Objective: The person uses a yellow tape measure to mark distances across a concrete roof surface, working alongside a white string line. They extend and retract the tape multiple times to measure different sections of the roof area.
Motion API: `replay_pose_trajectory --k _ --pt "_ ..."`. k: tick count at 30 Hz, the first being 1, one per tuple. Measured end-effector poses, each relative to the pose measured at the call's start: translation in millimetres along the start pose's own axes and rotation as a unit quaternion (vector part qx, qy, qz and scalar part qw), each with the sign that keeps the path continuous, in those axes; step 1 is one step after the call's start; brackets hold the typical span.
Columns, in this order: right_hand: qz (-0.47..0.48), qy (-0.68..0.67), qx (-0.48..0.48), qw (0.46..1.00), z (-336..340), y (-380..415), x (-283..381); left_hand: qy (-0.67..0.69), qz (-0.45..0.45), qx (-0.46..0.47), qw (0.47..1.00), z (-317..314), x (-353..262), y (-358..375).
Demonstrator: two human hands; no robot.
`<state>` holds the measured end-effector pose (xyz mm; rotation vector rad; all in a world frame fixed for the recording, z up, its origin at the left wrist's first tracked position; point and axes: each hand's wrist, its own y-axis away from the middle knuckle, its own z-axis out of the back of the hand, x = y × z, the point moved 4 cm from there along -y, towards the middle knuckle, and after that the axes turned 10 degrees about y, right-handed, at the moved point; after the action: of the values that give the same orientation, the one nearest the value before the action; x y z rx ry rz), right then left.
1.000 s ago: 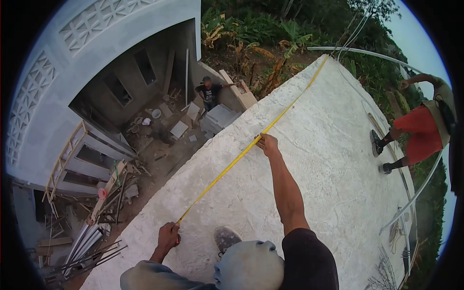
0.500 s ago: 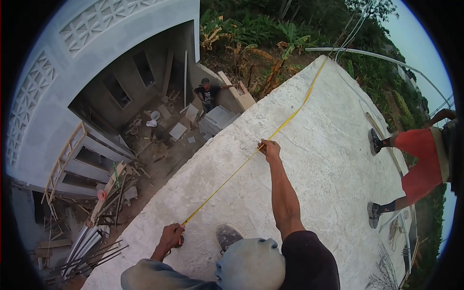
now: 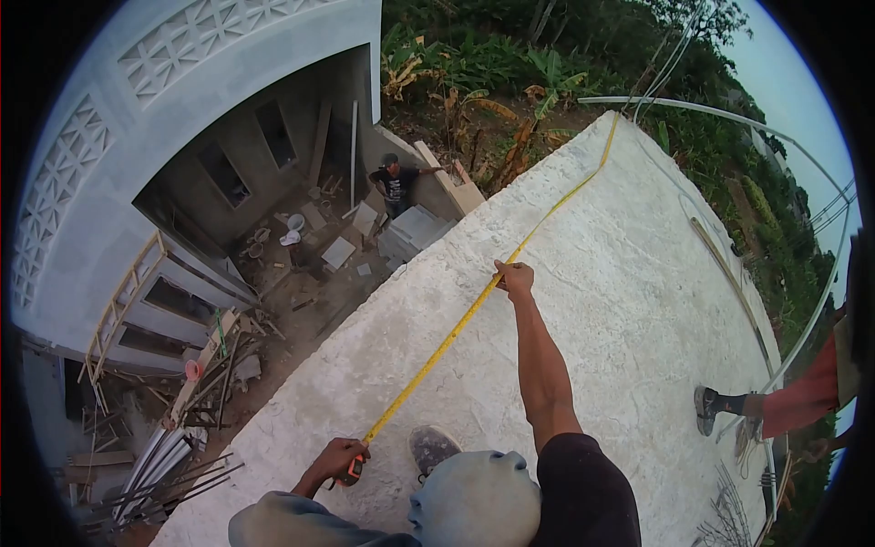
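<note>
My left hand [image 3: 335,460] is closed around a tape measure [image 3: 355,469] with an orange and dark case, low over the slab near my shoe. Its yellow blade [image 3: 444,343] runs from the case up to my right hand and on toward the slab's far corner. My outstretched right hand [image 3: 514,276] pinches the blade partway along, close to the slab's left edge. Between my hands the blade is straight, with its flat face showing. The rough whitish concrete slab [image 3: 583,365] lies beneath both hands. My shoe [image 3: 433,448] rests on it.
The slab's left edge drops to a lower yard where a person [image 3: 395,182] stands among boards and debris. Steel bars [image 3: 196,488] jut near the lower left edge. At right, another person's leg [image 3: 729,403] stands near a long strip [image 3: 729,278] and a pale pipe [image 3: 825,296].
My left hand has shifted slightly right and down with the tape measure. The blade between my hands has turned its flat face toward me. The person at right has moved toward the frame edge.
</note>
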<state>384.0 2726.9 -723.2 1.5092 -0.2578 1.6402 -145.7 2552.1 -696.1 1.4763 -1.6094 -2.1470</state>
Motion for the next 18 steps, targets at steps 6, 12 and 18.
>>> replay_pose_trajectory --k 6,12,18 --pt "0.017 0.11 -0.073 0.991 4.7 12.2 -10.4 0.074 0.037 0.076 0.994 -16.9 13.7 7.9" --pt "0.03 -0.015 -0.035 0.999 11.5 8.7 -14.3 0.042 0.004 0.043 0.998 -4.2 19.6 9.8" --pt "0.027 -0.056 0.003 0.998 13.8 3.6 -6.8 0.017 -0.035 -0.002 0.999 0.1 6.1 9.8"
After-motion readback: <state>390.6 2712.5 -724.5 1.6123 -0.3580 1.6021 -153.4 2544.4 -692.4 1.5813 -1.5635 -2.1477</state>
